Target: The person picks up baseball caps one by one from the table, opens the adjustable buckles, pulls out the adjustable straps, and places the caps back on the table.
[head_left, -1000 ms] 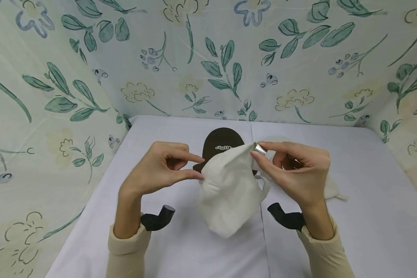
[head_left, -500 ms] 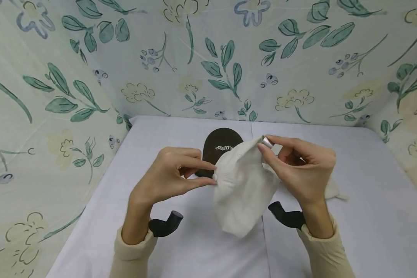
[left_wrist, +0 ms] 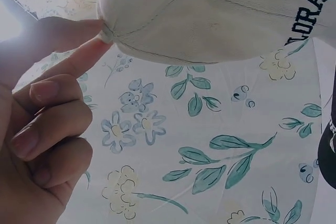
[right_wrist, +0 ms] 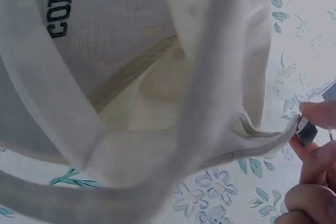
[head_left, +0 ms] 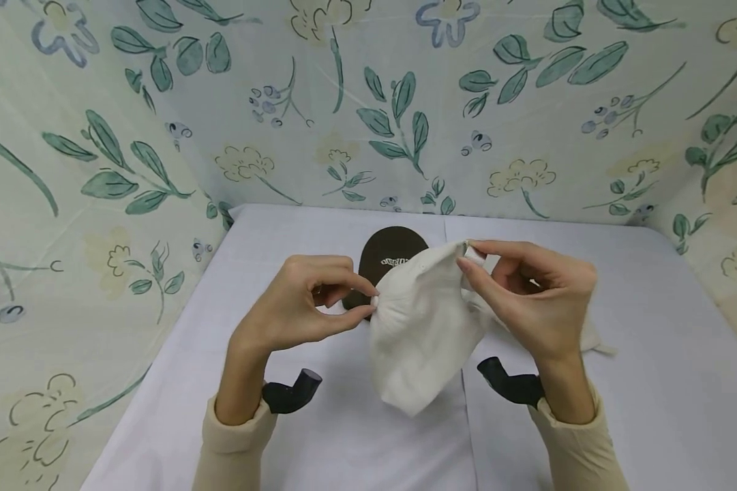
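Observation:
A white baseball cap (head_left: 426,327) hangs in the air between my two hands, its crown turned sideways. My left hand (head_left: 297,303) pinches the small fabric button (left_wrist: 106,35) at the top of the crown between thumb and index finger. My right hand (head_left: 536,293) grips a silver metal clasp (head_left: 475,256) at the cap's edge with thumb and forefinger. Dark lettering (left_wrist: 314,6) shows on the cap's front in the left wrist view. The right wrist view looks into the cap's inside (right_wrist: 152,87), with the clasp at the end of a strap (right_wrist: 252,148).
A dark brown cap (head_left: 393,252) with pale lettering lies on the white tabletop (head_left: 319,232), partly behind the held cap. Another pale cap (head_left: 589,337) lies mostly hidden behind my right hand. Floral cloth (head_left: 368,136) encloses the table at the back and sides.
Both hands have shifted right with the white cap, the left hand more. My left thumb and index finger, apart around the crown's button half a second ago, now pinch it.

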The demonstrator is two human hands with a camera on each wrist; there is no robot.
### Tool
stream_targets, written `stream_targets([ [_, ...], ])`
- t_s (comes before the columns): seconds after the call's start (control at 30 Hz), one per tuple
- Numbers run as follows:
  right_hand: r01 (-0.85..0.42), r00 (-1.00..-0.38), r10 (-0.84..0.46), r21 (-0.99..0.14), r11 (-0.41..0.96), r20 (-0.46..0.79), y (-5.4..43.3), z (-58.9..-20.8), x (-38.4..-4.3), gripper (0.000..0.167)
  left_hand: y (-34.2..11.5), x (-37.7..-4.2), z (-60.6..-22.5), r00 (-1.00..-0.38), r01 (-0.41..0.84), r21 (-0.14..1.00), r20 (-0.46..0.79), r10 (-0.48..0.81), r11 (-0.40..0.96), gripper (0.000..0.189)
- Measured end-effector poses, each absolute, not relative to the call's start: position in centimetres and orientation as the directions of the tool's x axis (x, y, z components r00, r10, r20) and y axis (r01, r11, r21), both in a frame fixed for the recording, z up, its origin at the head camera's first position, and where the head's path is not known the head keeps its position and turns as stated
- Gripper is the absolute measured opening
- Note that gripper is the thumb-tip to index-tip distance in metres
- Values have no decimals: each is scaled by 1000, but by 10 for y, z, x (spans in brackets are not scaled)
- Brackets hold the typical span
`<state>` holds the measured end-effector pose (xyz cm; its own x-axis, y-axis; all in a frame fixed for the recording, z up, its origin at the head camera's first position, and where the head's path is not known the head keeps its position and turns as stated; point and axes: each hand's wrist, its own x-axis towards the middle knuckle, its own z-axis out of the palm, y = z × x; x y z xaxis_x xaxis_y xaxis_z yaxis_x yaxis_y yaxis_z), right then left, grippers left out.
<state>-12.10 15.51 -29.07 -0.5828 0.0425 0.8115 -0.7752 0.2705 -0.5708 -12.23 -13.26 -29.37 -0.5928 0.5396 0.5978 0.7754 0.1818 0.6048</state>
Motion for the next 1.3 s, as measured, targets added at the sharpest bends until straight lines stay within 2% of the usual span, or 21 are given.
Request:
stream_targets([
  [0.1, -781, -623, -112, -605, 156, 774, 161, -290, -121, 25, -135, -124, -294, -588, 779, 605, 618, 522, 162, 21],
  [0.17, -779, -617, -250, -625, 60, 746, 166, -290, -122, 31, -137, -125, -294, -585, 780, 609, 628, 513, 144, 23],
  [0.27, -764, -553, -449, -642, -62, 702, 173, -289, -123, 39, -140, -125, -294, -582, 776, 619, 634, 510, 116, 24],
  [0.37, -747, -455, -564, -640, -180, 689, 177, -288, -125, 39, -142, -125, -294, -566, 773, 631, 641, 519, 65, 26],
  [0.43, -730, -408, -591, -637, -247, 696, 178, -287, -125, 36, -143, -125, -294, -543, 774, 633, 648, 534, 18, 27],
  [0.5, -727, -392, -594, -632, -267, 703, 177, -287, -125, 34, -144, -125, -294, -525, 765, 644, 642, 558, -21, 28],
  [0.6, -757, -411, -598, -623, -197, 688, 172, -290, -125, 36, -145, -124, -294, -513, 739, 672, 600, 614, -40, 26],
  [0.73, -768, -465, -656, -640, -36, 594, 158, -295, -122, 41, -145, -122, -293, -513, 700, 714, 518, 684, -16, 23],
  [0.83, -741, -489, -695, -672, 11, 528, 149, -301, -122, 39, -146, -121, -291, -499, 686, 727, 488, 716, -17, 23],
  [1.07, -622, -473, -763, -781, -64, 439, 133, -315, -129, 38, -149, -118, -290, -453, 662, 748, 452, 768, -50, 22],
  [1.3, -609, -453, -766, -786, -108, 456, 122, -318, -125, 34, -147, -115, -288, -398, 695, 716, 460, 794, -67, 22],
])
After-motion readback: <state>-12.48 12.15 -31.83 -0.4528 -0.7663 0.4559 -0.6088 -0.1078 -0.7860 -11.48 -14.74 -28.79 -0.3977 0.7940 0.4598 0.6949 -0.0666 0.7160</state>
